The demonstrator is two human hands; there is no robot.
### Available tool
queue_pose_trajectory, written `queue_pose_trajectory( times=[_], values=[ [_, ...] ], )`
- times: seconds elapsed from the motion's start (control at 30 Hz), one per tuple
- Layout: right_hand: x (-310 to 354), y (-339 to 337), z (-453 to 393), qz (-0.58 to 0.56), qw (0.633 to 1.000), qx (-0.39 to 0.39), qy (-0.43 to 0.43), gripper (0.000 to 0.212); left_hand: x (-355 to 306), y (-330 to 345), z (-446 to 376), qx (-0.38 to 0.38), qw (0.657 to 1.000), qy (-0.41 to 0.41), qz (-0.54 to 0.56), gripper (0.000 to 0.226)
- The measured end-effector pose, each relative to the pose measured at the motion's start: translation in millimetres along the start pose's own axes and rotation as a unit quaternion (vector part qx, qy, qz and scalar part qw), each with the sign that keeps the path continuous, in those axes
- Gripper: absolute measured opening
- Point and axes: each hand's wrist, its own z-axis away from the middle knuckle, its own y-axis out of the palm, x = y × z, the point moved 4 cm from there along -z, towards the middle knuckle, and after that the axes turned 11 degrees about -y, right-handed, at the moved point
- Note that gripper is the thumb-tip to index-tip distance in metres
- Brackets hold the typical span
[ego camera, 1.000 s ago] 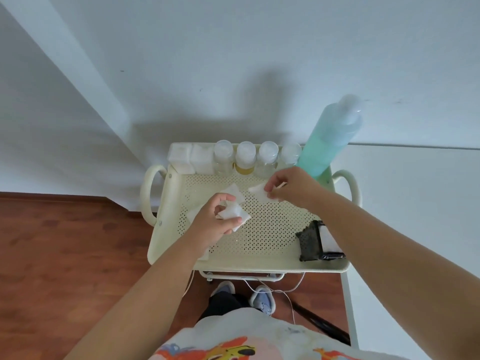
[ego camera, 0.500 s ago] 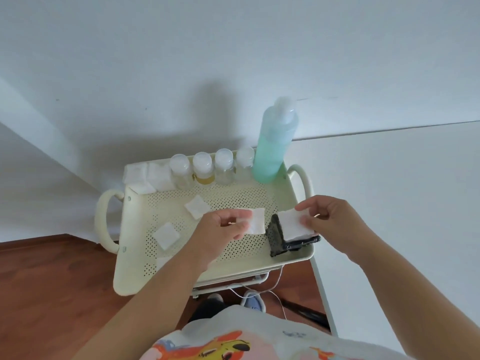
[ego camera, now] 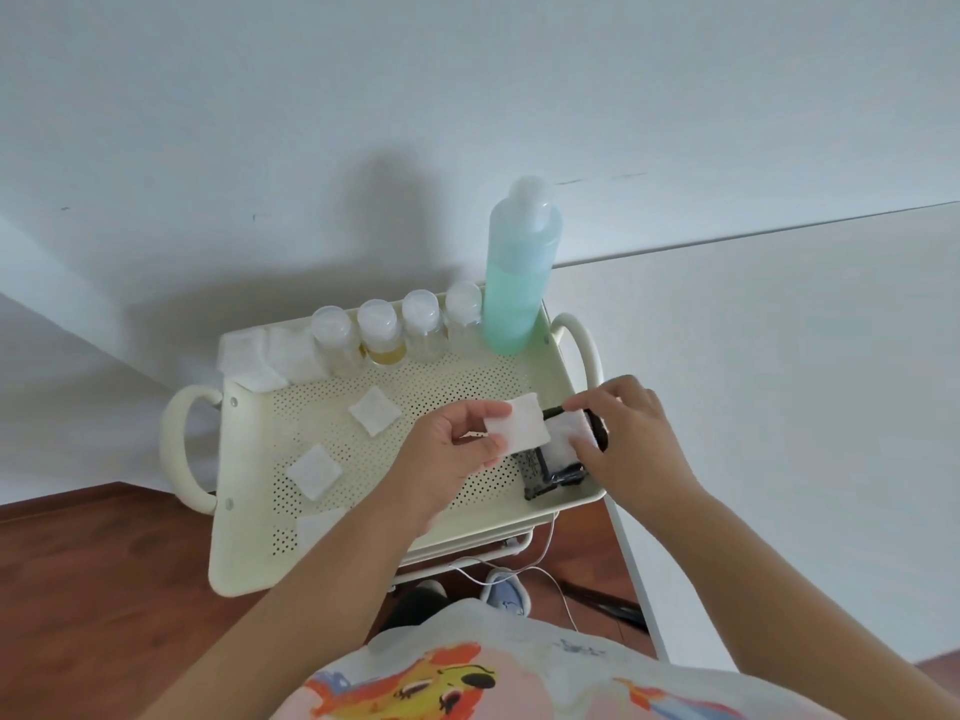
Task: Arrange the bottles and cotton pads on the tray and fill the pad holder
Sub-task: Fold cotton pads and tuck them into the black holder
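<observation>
Fingers (ego camera: 496,410) of the left hand (ego camera: 451,459) pinch one square white cotton pad (ego camera: 517,424) by its edge, held flat just beside the black rectangular pad holder (ego camera: 553,472), apparently ready to feed in. Right hand (ego camera: 631,449) closes fingertips on the holder's upper rim, seemingly steadying it; a white pad already sits inside. Holder stands at the right front corner of the cream perforated metal tray (ego camera: 483,376). Three loose pads (ego camera: 374,410) lie on the tray floor. Four small clear bottles (ego camera: 379,332) and a tall green-liquid bottle (ego camera: 519,283) line the back edge.

Five bottles (ego camera: 431,324) line the cream tray's (ego camera: 249,537) back; white pads (ego camera: 314,471) lie scattered.
</observation>
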Motion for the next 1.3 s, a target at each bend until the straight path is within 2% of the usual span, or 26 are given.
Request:
queue_pose_trajectory(
  times=[0.1,0.17,0.23,0.27,0.33,0.43,0.57,0.7,0.8,0.9,1.0,1.13,1.23,1.3],
  values=[
    [-4,-15,4,-0.070,0.995,-0.068,0.001,0.030,-4,7,0,-0.002,1.000,0.008,-0.026,0.033],
    [-7,-18,0,-0.188,0.981,-0.037,0.042,0.023,-8,15,0,0.006,0.999,0.013,-0.036,0.033],
    [-6,-13,-4,-0.324,0.941,0.021,0.100,0.020,-11,23,0,0.016,0.999,0.019,-0.041,0.033],
    [-5,-11,-5,-0.363,0.924,0.031,0.115,0.024,-12,27,0,0.020,0.999,0.022,-0.044,0.033],
    [-6,-12,-7,-0.388,0.914,0.024,0.118,0.029,-15,33,-1,0.024,0.998,0.031,-0.051,0.032],
    [-13,-16,-8,-0.350,0.930,0.013,0.110,0.024,-17,34,-3,0.018,0.996,0.046,-0.069,0.032],
    [-21,-12,-5,-0.188,0.977,0.033,0.091,0.017,-15,15,-4,-0.045,0.989,0.066,-0.127,0.028],
    [-17,-2,-1,-0.090,0.993,0.053,0.052,0.017,-7,-16,-2,-0.105,0.983,0.057,-0.142,0.025],
    [-12,4,-2,0.002,0.999,0.034,-0.004,0.011,2,-40,1,-0.139,0.979,0.043,-0.140,0.024],
    [-8,3,-2,0.071,0.997,0.023,-0.010,0.011,15,-66,3,-0.171,0.971,0.028,-0.166,0.020],
    [3,-4,-9,0.074,0.997,0.033,-0.012,0.013,33,-94,6,-0.216,0.937,0.015,-0.274,0.018],
    [55,-9,-40,-0.004,0.994,0.020,-0.106,0.011,68,-135,15,-0.284,0.853,-0.015,-0.437,0.024],
    [101,22,-75,-0.040,0.975,0.131,-0.178,0.018,86,-158,22,-0.330,0.828,-0.101,-0.442,0.045],
    [120,62,-97,0.040,0.945,0.248,-0.207,0.027,92,-164,26,-0.341,0.824,-0.173,-0.418,0.060]
  ],
)
